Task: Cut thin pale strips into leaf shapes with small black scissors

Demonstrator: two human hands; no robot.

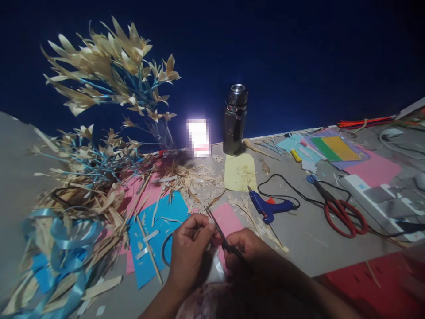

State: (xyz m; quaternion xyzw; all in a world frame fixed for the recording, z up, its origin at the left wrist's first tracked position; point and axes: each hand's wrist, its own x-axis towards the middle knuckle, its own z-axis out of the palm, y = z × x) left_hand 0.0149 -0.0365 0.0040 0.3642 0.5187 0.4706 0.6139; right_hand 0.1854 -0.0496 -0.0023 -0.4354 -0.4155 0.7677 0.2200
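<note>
The right hand is gripping scissors between the 2 hands, while the left hand is pinching something indistinct; its thumb is sitting beside the scissors, so 1 slip could be nicking it. Beyond, a glue gun, if hot, could be marking the yellow pad near its nozzle.

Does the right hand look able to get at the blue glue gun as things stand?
Probably not directly: the right hand holds scissors. Otherwise, only low scraps appear between it and the blue glue gun.
</note>
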